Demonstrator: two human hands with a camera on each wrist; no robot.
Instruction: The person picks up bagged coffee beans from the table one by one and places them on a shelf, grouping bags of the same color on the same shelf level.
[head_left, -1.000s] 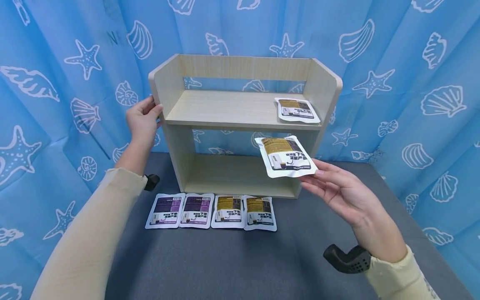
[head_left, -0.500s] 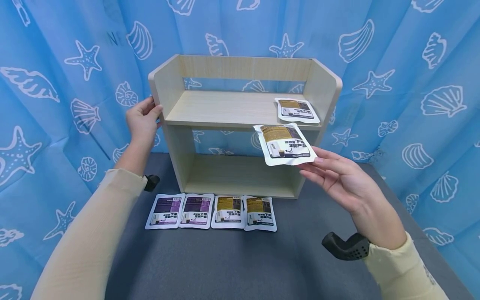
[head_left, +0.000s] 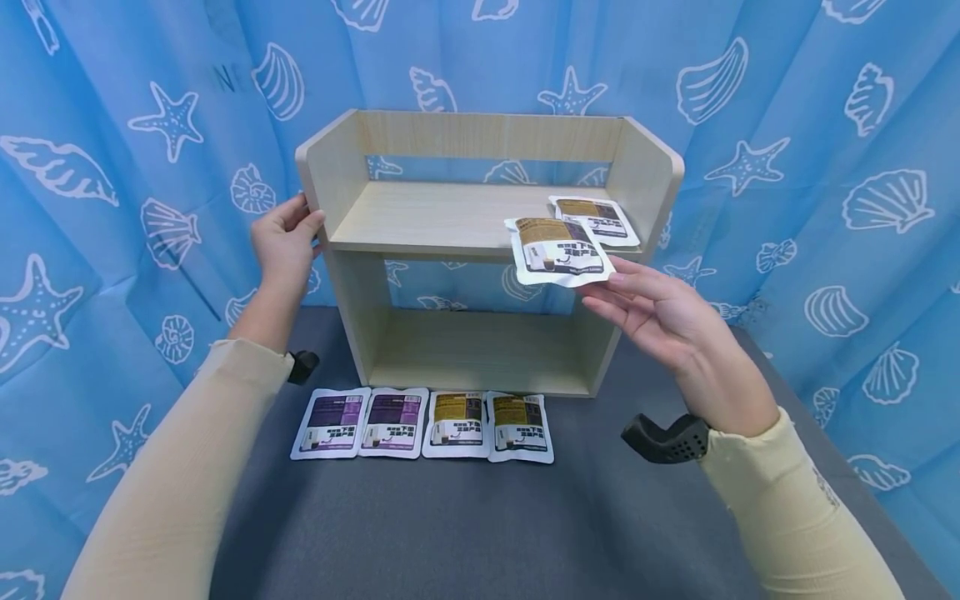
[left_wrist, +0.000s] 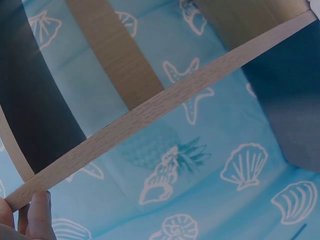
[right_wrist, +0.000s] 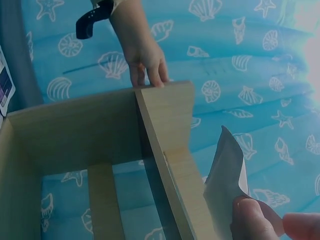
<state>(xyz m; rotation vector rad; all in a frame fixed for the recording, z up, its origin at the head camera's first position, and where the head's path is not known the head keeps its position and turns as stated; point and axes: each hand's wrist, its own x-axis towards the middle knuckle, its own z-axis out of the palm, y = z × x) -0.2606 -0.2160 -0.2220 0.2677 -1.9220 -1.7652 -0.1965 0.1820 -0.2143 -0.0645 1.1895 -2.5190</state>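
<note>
My right hand [head_left: 660,312] pinches the lower right corner of a white pouch with a gold-brown label [head_left: 558,252]. In the head view this pouch overlaps the front edge of the upper shelf and part of another gold-labelled pouch [head_left: 600,223], which lies at the shelf's right end. The right wrist view shows the held pouch [right_wrist: 227,185] nearly edge-on, beside the shelf board. My left hand [head_left: 287,242] grips the left side panel of the pale wooden shelf unit [head_left: 420,212]; its fingers [left_wrist: 40,215] show at the panel's edge in the left wrist view.
On the grey table [head_left: 450,525], two purple-labelled pouches [head_left: 330,423] and two gold-labelled pouches [head_left: 457,423] lie in a row before the unit. The lower shelf [head_left: 480,350] sits below the upper one. A blue shell-print curtain [head_left: 787,250] hangs behind and at both sides.
My right hand has raised the held pouch from in front of the lower opening to the upper shelf's edge, shifting slightly left. The left hand has stayed on the side panel.
</note>
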